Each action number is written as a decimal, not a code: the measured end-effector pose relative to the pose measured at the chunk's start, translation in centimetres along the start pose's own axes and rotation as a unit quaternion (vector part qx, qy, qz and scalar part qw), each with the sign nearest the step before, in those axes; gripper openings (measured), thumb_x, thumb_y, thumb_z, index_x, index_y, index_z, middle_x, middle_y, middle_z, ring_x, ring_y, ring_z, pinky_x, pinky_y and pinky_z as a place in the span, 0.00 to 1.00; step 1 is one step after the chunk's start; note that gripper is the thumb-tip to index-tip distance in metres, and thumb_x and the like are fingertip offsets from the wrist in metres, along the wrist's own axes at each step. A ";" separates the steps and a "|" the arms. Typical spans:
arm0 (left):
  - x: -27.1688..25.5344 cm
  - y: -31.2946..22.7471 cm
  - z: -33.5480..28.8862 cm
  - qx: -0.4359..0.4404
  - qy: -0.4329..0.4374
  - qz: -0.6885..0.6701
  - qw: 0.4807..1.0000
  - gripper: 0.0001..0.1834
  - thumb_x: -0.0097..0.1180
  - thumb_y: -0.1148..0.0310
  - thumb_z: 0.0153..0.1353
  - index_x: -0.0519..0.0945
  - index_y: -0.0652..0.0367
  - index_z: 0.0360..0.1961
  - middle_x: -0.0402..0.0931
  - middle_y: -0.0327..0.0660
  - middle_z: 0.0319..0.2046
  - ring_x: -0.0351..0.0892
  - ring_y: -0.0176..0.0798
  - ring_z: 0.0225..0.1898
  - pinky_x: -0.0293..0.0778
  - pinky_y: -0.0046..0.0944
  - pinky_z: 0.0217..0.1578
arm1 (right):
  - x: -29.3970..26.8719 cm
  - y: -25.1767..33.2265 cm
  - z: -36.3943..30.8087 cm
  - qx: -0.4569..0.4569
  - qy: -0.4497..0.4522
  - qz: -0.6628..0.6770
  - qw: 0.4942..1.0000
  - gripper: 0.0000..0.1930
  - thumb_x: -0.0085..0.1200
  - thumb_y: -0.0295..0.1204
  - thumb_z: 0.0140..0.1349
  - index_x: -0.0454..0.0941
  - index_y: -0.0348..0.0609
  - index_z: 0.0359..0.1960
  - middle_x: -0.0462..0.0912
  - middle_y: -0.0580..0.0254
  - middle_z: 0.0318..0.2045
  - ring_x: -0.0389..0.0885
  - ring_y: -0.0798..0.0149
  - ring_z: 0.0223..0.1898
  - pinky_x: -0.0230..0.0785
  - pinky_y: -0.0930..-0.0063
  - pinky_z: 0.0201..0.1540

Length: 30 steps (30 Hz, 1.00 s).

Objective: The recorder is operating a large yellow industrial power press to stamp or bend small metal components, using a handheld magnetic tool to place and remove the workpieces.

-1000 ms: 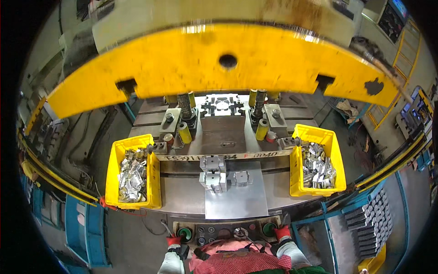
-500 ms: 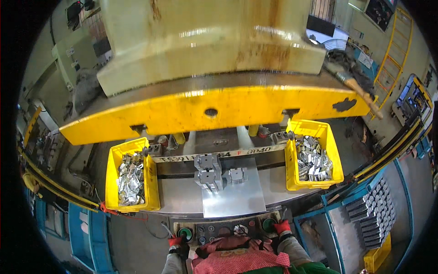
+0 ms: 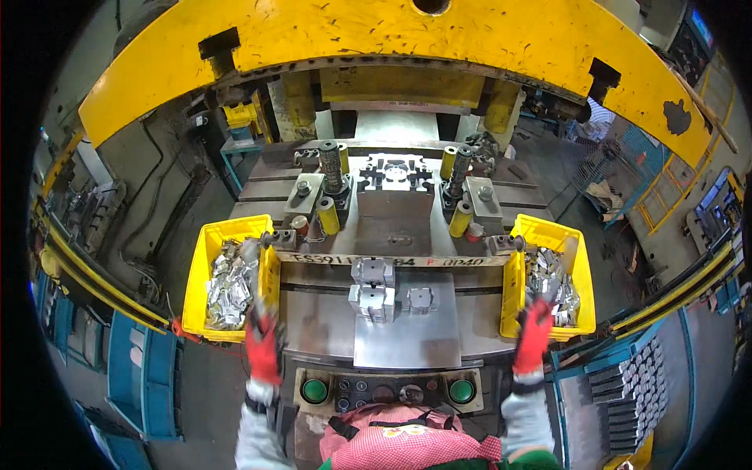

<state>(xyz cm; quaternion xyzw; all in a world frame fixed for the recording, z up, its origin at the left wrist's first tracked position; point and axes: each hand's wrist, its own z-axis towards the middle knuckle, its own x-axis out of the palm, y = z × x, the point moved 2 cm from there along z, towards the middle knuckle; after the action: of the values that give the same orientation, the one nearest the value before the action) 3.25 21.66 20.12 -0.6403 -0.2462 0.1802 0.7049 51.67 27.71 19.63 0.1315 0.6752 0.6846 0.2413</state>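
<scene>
My left hand point(image 3: 262, 348), in a red glove, reaches forward at the near right corner of the left yellow bin point(image 3: 269, 294). My right hand point(image 3: 534, 337), gloved the same way, is over the near edge of the right yellow bin point(image 3: 513, 274). Motion smears the fingers of both hands, so what they hold, if anything, cannot be made out. Small shiny metal parts point(image 3: 229, 290) fill the left bin; similar metal pieces point(image 3: 548, 274) lie in the right one. Between the bins, stacked metal blocks point(image 3: 373, 301) and a lower block point(image 3: 421, 299) sit on a flat metal sheet point(image 3: 407, 345).
A yellow press ram point(image 3: 376, 35) hangs above the die point(image 3: 394, 174), which has guide posts point(image 3: 332, 168) on both sides. Nearest me is a control panel with a left green button point(image 3: 315, 391) and a right green button point(image 3: 462, 391). Stacked parts point(image 3: 638, 384) stand in a blue-framed rack at right.
Both hands have left the green buttons and moved forward and outward to the bins. The yellow ram now sits higher in view, and the die beneath it shows.
</scene>
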 end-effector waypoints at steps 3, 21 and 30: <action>10.1 -5.1 5.8 -0.093 0.192 0.013 0.977 0.21 0.51 0.65 0.53 0.64 0.53 0.48 0.71 0.31 0.31 0.68 0.24 0.26 0.65 0.24 0.26 | 11.1 8.0 2.6 -0.193 0.144 -0.004 0.971 0.23 0.49 0.30 0.52 0.61 0.37 0.49 0.72 0.55 0.37 0.69 0.69 0.37 0.60 0.78 0.42; 10.8 -3.1 8.5 -0.043 0.139 -0.028 0.989 0.13 0.48 0.64 0.55 0.69 0.52 0.42 0.71 0.31 0.27 0.70 0.25 0.24 0.66 0.24 0.19 | 6.1 6.6 5.0 -0.202 0.032 -0.009 0.979 0.24 0.44 0.24 0.53 0.55 0.37 0.54 0.70 0.58 0.40 0.69 0.68 0.33 0.64 0.77 0.36; -8.9 2.7 1.1 -0.149 -0.099 0.298 0.938 0.11 0.48 0.65 0.54 0.71 0.65 0.28 0.67 0.38 0.20 0.62 0.30 0.20 0.61 0.32 0.22 | -0.9 -2.1 -5.1 -0.042 0.058 -0.326 0.943 0.26 0.50 0.33 0.50 0.60 0.36 0.50 0.75 0.50 0.34 0.72 0.69 0.35 0.63 0.74 0.39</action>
<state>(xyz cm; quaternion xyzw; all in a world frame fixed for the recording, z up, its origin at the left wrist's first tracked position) -4.42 17.82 16.43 -0.7609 -0.1363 0.4056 0.4879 50.14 22.81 17.42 -0.1463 0.6645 0.6028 0.4168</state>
